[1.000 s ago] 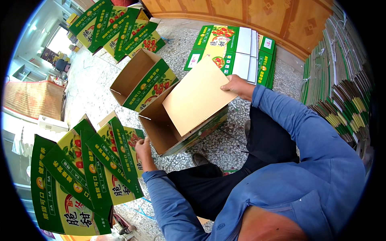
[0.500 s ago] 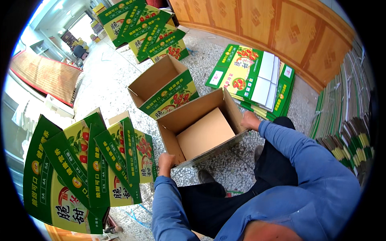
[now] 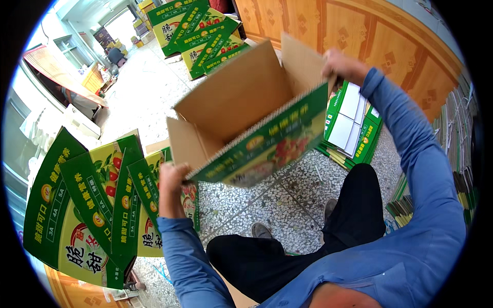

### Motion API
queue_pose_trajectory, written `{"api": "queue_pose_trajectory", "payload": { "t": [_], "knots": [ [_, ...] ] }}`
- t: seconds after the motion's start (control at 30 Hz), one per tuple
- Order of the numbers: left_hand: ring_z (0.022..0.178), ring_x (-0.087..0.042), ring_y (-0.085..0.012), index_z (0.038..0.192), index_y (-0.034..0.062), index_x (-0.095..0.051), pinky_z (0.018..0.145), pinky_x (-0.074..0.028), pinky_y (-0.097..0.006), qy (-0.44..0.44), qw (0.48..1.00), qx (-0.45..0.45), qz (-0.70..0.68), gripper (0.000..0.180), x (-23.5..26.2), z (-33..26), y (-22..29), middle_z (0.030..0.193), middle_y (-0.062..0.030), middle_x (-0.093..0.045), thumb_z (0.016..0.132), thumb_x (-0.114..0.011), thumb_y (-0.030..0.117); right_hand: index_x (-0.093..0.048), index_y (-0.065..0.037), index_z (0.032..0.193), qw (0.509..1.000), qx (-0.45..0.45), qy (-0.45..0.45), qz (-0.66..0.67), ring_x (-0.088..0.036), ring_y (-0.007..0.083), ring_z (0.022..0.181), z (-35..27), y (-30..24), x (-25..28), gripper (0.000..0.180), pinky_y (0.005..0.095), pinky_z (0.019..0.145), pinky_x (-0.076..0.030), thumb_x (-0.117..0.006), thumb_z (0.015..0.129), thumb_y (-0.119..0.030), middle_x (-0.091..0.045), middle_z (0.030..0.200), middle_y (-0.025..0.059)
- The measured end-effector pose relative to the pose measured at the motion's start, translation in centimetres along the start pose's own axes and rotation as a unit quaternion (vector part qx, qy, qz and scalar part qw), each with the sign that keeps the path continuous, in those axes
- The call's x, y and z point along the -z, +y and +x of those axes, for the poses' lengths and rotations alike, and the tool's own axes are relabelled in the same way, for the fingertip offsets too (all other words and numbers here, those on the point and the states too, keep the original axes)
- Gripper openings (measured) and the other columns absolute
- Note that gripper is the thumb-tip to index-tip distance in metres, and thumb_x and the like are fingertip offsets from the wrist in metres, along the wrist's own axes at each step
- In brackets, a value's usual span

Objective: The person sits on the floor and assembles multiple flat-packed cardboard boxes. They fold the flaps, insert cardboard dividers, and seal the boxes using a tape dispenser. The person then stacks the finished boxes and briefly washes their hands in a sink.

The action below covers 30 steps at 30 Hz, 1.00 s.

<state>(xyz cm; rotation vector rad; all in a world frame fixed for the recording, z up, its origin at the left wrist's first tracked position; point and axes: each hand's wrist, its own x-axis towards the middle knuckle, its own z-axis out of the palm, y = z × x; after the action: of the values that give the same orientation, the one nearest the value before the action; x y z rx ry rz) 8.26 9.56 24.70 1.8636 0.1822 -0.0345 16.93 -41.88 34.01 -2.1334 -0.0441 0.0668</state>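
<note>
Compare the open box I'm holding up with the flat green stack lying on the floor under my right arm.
The open carton is folded into shape, its plain brown inside showing; the flat stack is unfolded sheets lying level. The carton is off the floor, tilted, gripped by the left hand and the right hand; the stack rests on the speckled floor, untouched. Both carry the same green fruit-printed outside.

Speckled terrazzo floor [image 3: 287, 205]. Green fruit-printed cartons [image 3: 87, 205] stand fanned at left, overlapping one another. More cartons of the same print [image 3: 205, 36] sit stacked far back. Flat green-and-white carton blanks [image 3: 354, 123] lie piled against the orange wood-panelled wall [image 3: 359, 31]. Flattened cardboard bundles [image 3: 462, 174] stand on edge at right.
</note>
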Motion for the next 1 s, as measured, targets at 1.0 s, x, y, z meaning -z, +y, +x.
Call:
{"api": "queue_pose_trajectory", "payload": {
  "t": [1.0],
  "knots": [
    [0.046,-0.057,-0.0164,0.059,-0.0003,-0.059,0.043,-0.045,-0.032,0.179,0.965,0.01,0.192,0.021,10.6,33.2,-10.2,0.056,-0.0072,-0.06,0.071,-0.072,0.012,-0.06,0.012,0.091,0.991,0.037,-0.037,-0.126,-0.068,0.033,0.058,27.9,-11.5,-15.2,0.021,0.0428,0.051,-0.058,-0.058,0.075,-0.002,-0.065,0.081,0.0275]
  ]
}}
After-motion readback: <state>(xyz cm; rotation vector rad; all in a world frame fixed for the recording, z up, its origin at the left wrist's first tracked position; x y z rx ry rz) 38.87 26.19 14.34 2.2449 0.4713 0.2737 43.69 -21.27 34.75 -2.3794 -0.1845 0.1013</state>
